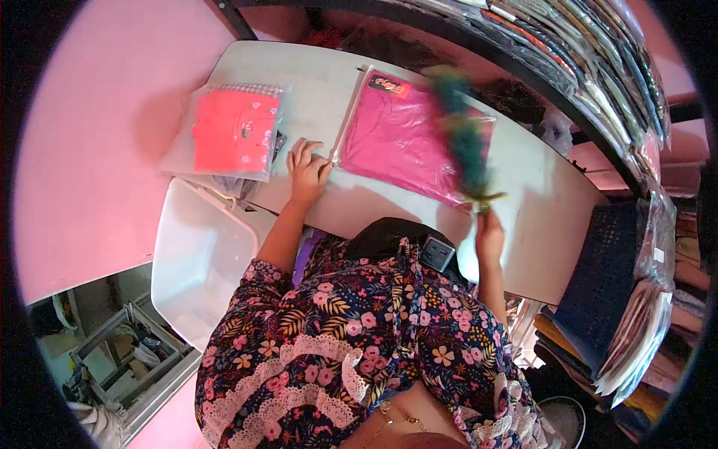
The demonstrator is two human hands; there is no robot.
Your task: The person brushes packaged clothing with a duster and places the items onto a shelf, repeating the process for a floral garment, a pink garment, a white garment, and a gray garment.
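Observation:
My left hand (307,170) rests flat on the white table (321,82), its fingers on the corner of a clear plastic bag holding a folded magenta garment (400,135). My right hand (490,232) grips the handle of a green feather duster (462,138), which is blurred and lies across the right part of the magenta package. To the left of my left hand, a second clear bag with a folded orange-red garment (232,131) lies at the table's left end.
A white plastic bin (198,262) stands below the table's left end. A rack of bagged garments (591,67) curves along the far side. Stacked packages and a dark crate (609,277) sit at the right. A pink wall fills the left.

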